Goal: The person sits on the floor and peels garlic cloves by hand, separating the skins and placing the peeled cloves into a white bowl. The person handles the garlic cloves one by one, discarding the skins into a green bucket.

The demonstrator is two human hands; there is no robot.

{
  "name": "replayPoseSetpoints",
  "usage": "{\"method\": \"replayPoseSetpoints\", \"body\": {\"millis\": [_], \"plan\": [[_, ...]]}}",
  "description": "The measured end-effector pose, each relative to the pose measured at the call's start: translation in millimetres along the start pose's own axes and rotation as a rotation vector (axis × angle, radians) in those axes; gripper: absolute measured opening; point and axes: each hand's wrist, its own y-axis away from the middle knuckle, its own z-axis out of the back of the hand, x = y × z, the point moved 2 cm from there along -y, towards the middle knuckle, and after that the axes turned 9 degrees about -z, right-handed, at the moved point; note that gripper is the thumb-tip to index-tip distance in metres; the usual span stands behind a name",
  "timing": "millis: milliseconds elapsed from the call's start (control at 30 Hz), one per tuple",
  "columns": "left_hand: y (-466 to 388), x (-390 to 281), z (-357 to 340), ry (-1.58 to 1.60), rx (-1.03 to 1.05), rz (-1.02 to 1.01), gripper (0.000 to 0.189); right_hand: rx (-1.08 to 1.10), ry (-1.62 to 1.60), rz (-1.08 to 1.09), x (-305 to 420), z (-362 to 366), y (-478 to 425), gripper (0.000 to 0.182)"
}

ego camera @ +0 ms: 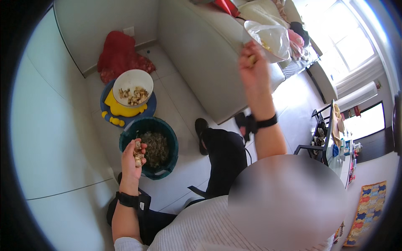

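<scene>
My left hand (130, 161) is curled around several small, pale brown pieces (138, 155) that look like garlic cloves. It is above the near left rim of a dark green bin (173, 157), which holds a heap of thin papery skins (155, 147). Up at the sofa arm, my right hand (256, 64) is blurred. Its fingers close on a pale yellowish piece (251, 60), probably a peeled clove. Just beyond those fingers stands a white bowl (276, 59) lined with a clear plastic bag (273, 34), with some yellowish pieces inside.
A white bowl (133, 77) of unpeeled pieces (138, 95) rests on a blue and yellow stool (150, 108). Behind it, a red mesh bag (116, 50) leans near the wall. The beige sofa (194, 56) borders the floor; a white cabinet (59, 131) lines the left. My shoe (201, 135) is beside the bin.
</scene>
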Motion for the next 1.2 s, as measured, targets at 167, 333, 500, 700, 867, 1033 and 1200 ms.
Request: {"method": "replayPoseSetpoints", "body": {"millis": [167,333,500,700,867,1033,1200], "plan": [[3,-4,11,-0.021,-0.028,-0.021,0.024,-0.202,0.532,0.316,102,36,-100,0.026],[4,-1,12,-0.008,-0.006,-0.020,0.024,-0.252,0.698,0.239,108,20,-74,0.035],[7,-2,15,0.024,0.010,-0.017,0.027,0.025,0.500,0.056,36,-31,20,0.028],[8,-3,29,0.029,0.044,-0.069,0.028,0.400,0.434,-0.449,-134,-51,126,0.034],[6,-6,39,-0.034,-0.076,-0.103,0.029,0.173,0.840,-0.778,-257,32,143,0.054],[12,-8,50,0.017,-0.037,-0.098,0.032,0.103,1.212,-0.868,-321,99,140,0.076],[17,-9,47,0.012,0.028,-0.069,0.039,0.225,1.047,-0.997,-319,75,142,0.077]]}}
